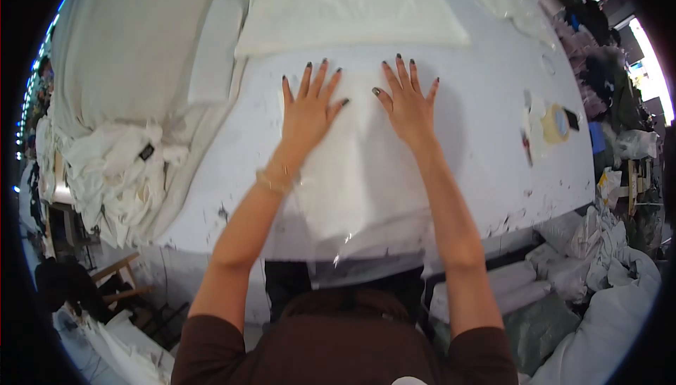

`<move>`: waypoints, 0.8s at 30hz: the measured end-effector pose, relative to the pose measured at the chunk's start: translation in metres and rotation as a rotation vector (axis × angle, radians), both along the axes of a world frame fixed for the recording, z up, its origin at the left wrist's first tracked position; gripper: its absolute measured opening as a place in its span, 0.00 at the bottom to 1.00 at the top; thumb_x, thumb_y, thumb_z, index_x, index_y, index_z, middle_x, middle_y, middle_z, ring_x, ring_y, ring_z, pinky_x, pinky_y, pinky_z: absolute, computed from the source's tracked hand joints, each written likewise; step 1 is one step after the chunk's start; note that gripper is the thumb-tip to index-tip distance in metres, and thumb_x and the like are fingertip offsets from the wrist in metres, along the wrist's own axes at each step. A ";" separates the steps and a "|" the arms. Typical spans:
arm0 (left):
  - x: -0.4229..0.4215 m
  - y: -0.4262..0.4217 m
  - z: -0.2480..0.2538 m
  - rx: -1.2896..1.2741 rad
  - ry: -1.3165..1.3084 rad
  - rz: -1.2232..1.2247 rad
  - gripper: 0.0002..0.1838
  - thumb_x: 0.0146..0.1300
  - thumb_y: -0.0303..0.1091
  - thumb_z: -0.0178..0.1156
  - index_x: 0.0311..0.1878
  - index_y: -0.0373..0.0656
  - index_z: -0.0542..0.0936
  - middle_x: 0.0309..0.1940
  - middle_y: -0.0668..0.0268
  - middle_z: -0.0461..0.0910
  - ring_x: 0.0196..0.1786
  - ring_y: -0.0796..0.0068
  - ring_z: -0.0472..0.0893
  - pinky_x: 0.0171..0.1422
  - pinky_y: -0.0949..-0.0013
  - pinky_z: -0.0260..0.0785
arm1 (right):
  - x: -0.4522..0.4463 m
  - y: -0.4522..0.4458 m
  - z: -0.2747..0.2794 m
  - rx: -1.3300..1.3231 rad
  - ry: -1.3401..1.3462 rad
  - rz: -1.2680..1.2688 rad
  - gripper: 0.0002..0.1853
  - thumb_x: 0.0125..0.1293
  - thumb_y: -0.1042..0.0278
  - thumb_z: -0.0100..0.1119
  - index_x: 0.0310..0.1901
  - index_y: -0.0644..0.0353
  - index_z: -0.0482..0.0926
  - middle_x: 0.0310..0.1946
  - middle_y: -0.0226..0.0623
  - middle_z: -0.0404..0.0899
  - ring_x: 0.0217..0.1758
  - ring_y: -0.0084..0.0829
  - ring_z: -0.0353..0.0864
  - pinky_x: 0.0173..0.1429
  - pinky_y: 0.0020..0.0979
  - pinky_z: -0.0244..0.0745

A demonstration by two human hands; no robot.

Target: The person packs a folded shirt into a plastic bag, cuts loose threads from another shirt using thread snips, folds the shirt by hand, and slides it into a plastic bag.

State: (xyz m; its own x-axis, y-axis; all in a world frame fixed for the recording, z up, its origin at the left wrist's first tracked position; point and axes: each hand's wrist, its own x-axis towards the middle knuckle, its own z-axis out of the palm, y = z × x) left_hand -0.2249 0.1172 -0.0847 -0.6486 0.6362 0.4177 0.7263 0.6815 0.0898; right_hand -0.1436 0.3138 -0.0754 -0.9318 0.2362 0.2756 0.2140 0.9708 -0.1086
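My left hand (308, 114) lies flat with its fingers spread, at the left side of a white folded item in a clear plastic bag (352, 195). On the right side of the same bag rests my right hand (410, 107), also palm down with fingers apart. Neither hand grips anything. The bag's shiny loose end reaches over the front edge of the white table (493, 152). Just beyond my fingertips, a white garment (345, 11) is spread flat.
To the left are beige fabric (141, 33), a white board (216, 50) and a heap of white garments (120, 181) with a black label. At right sit a tape roll (555, 124), a black object (572, 120) and a small red tool (526, 143). Plastic-wrapped bundles (507, 279) lie below.
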 end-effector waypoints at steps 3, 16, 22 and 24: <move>-0.013 -0.009 0.000 0.045 -0.130 -0.094 0.30 0.70 0.49 0.50 0.71 0.49 0.62 0.74 0.60 0.56 0.75 0.55 0.56 0.74 0.38 0.41 | 0.001 -0.001 -0.001 -0.172 -0.136 -0.041 0.29 0.72 0.46 0.44 0.72 0.43 0.58 0.75 0.35 0.51 0.78 0.40 0.46 0.72 0.69 0.36; 0.043 -0.050 0.019 0.001 -0.248 -0.065 0.28 0.70 0.40 0.47 0.73 0.54 0.60 0.76 0.69 0.53 0.78 0.59 0.49 0.72 0.30 0.37 | 0.115 -0.148 0.048 -0.384 -0.113 0.355 0.27 0.67 0.51 0.54 0.66 0.48 0.68 0.73 0.33 0.54 0.78 0.41 0.47 0.73 0.65 0.39; 0.075 -0.056 0.019 -0.034 -0.339 -0.093 0.32 0.67 0.44 0.54 0.72 0.50 0.60 0.75 0.63 0.52 0.78 0.55 0.48 0.71 0.28 0.36 | 0.126 -0.083 0.033 -0.709 0.034 0.279 0.18 0.64 0.69 0.58 0.56 0.54 0.77 0.62 0.37 0.71 0.69 0.37 0.66 0.70 0.44 0.57; 0.093 -0.056 0.027 -0.025 -0.295 -0.088 0.37 0.62 0.50 0.59 0.72 0.51 0.61 0.76 0.64 0.51 0.78 0.56 0.48 0.71 0.27 0.37 | 0.122 -0.041 0.054 -0.745 0.283 -0.039 0.14 0.64 0.75 0.55 0.51 0.58 0.78 0.50 0.37 0.79 0.54 0.34 0.78 0.55 0.32 0.72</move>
State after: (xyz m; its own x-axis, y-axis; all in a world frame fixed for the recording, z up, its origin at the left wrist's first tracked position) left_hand -0.1323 0.0616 -0.0574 -0.6815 0.7032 0.2029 0.7278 0.6219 0.2892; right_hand -0.0213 0.2730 -0.0211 -0.8376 0.4820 0.2573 0.1134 0.6140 -0.7811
